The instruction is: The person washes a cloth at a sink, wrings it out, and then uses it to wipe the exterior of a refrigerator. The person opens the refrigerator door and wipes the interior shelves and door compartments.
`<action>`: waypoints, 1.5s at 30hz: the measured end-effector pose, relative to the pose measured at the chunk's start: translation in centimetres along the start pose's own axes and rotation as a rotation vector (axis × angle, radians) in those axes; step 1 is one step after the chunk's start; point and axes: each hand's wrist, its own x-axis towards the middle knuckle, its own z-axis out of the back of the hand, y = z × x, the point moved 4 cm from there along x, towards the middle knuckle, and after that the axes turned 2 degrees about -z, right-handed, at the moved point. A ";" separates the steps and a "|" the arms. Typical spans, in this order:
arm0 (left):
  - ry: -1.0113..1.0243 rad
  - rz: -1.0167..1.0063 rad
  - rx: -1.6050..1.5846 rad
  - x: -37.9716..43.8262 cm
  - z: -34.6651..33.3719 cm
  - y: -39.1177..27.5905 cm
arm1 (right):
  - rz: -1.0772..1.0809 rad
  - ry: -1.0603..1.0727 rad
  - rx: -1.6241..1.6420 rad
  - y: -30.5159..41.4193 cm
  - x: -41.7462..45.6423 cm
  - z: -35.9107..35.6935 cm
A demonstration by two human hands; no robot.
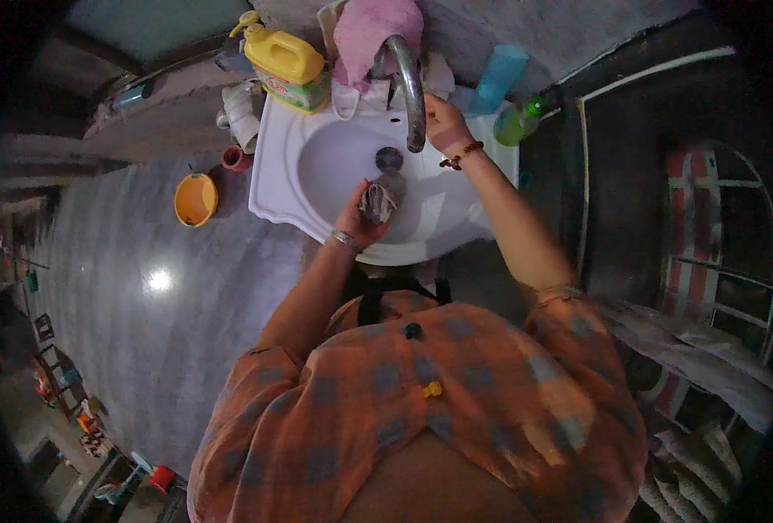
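Observation:
Over the front part of a white washbasin [334, 189], my left hand [358, 216] holds a dark, roundish item with pale strands across it [379, 202]; what it is cannot be told. The round drain [389, 159] lies just beyond that item. My right hand [446, 124] is raised at the back right of the basin, beside the curved metal faucet [412, 98]. Its fingers are bent and partly hidden behind the spout, so whether they grip a tap handle cannot be seen.
A yellow jug [288, 65], a pink cloth [376, 33], a blue tumbler [501, 75] and a green bottle [517, 122] line the basin's back. White cups [241, 114] stand left. An orange bucket [196, 200] and a small reddish pot [234, 159] are on the floor.

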 end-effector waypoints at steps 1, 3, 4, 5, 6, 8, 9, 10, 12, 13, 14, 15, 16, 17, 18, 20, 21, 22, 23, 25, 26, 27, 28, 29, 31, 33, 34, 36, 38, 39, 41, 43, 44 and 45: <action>0.100 0.034 0.031 -0.4 -0.1 -0.7 | -0.019 0.082 0.044 -0.6 -1.2 -0.3; 0.239 0.096 0.095 -1.5 -0.7 -1.8 | -0.051 0.242 0.134 -1.8 -4.5 -1.2; 0.279 0.122 0.127 -2.1 -1.6 -2.6 | 0.068 0.239 0.105 -1.7 -6.3 -2.1; 0.319 0.144 0.154 -2.6 -2.3 -3.0 | 0.187 0.240 0.075 -1.8 -8.3 -3.4; 0.271 0.123 0.218 -2.5 -2.7 -3.0 | 0.135 0.263 0.227 -3.1 -8.9 -4.5; 0.171 0.071 0.342 -2.0 -3.4 -3.1 | -0.140 0.328 0.717 -6.6 -9.6 -7.1; 0.164 0.081 0.343 -1.8 -3.2 -3.5 | -0.060 0.351 0.575 -6.0 -9.6 -6.9; 0.157 0.090 0.343 -1.7 -3.0 -4.1 | 0.025 0.364 0.436 -5.4 -9.6 -6.7; 0.065 0.094 0.359 -1.5 -2.3 -4.6 | -0.098 0.201 0.467 -5.1 -9.6 -6.2; -0.020 0.088 0.373 -1.5 -1.9 -4.8 | -0.158 0.117 0.480 -4.9 -9.6 -5.9; -0.105 0.082 0.387 -1.4 -1.5 -5.0 | -0.107 0.032 0.408 -4.2 -10.0 -5.8; -0.028 0.118 0.304 -1.8 -2.3 -4.6 | -0.066 0.024 0.311 -2.2 -10.5 -5.9; 0.050 0.155 0.220 -2.3 -3.6 -4.0 | -0.027 0.015 0.213 0.2 -11.1 -6.1; 0.126 0.194 0.137 -2.6 -4.6 -3.6 | 0.011 0.004 0.116 1.5 -11.3 -6.3; 0.212 0.208 0.024 -1.1 -3.7 -3.3 | 0.135 0.059 0.010 0.8 -11.3 -7.5; 0.377 0.222 -0.217 3.2 0.0 -2.4 | 0.148 0.064 0.049 2.9 -11.5 -8.2; 0.285 0.155 -0.184 3.6 -0.2 -2.1 | 0.152 0.058 0.065 3.7 -11.5 -8.1; 0.192 0.088 -0.151 3.7 -0.9 -1.7 | 0.087 0.105 0.138 3.4 -11.7 -7.5; 0.098 0.021 -0.118 3.5 -1.4 -1.7 | 0.114 0.108 0.079 3.6 -12.2 -6.7; 0.003 0.000 -0.102 3.2 -1.3 -1.8 | 0.170 0.113 -0.035 4.5 -13.4 -5.5; -0.044 -0.010 -0.093 3.0 -1.3 -1.8 | 0.204 0.120 -0.079 4.5 -13.9 -6.1; -0.039 -0.014 -0.098 2.4 -2.5 -1.8 | 0.211 0.050 -0.117 3.8 -14.0 -6.6; -0.037 -0.022 -0.102 1.5 -3.8 -1.5 | 0.220 -0.019 -0.152 3.2 -13.9 -7.6; -0.035 -0.030 -0.105 1.1 -4.6 -1.1 | 0.227 -0.089 -0.188 2.5 -13.7 -8.3; 0.023 -0.130 -0.036 2.2 -4.9 -1.1 | 0.125 -0.218 -0.080 2.6 -12.6 -8.5; -0.050 -0.315 0.125 2.4 -5.2 -1.6 | 0.018 -0.273 0.092 0.4 -11.4 -9.5; -0.141 -0.376 0.188 2.1 -6.0 -1.8 | 0.016 -0.356 0.124 0.0 -11.0 -9.7; -0.256 -0.485 0.294 3.4 -5.1 -2.6 | -0.138 -0.345 0.359 -1.1 -10.2 -10.3; -0.287 -0.643 0.670 4.0 -4.1 -3.4 | -0.168 -0.439 0.556 -0.8 -10.0 -10.3; -0.299 -0.773 0.979 3.4 -4.7 -3.9 | -0.219 -0.427 0.576 -1.3 -10.0 -10.4; -0.241 -0.673 0.811 3.1 -4.6 -3.7 | -0.320 -0.397 0.616 -2.3 -9.9 -10.4; -0.236 -0.653 0.971 2.4 -5.1 -3.7 | -0.422 -0.409 0.756 -4.4 -9.8 -11.5; -0.234 -0.646 1.047 2.1 -5.2 -3.8 | -0.450 -0.381 0.901 -4.8 -10.0 -12.0; -0.203 -0.531 0.948 1.6 -5.3 -3.8 | -0.475 -0.348 1.046 -4.9 -10.2 -12.1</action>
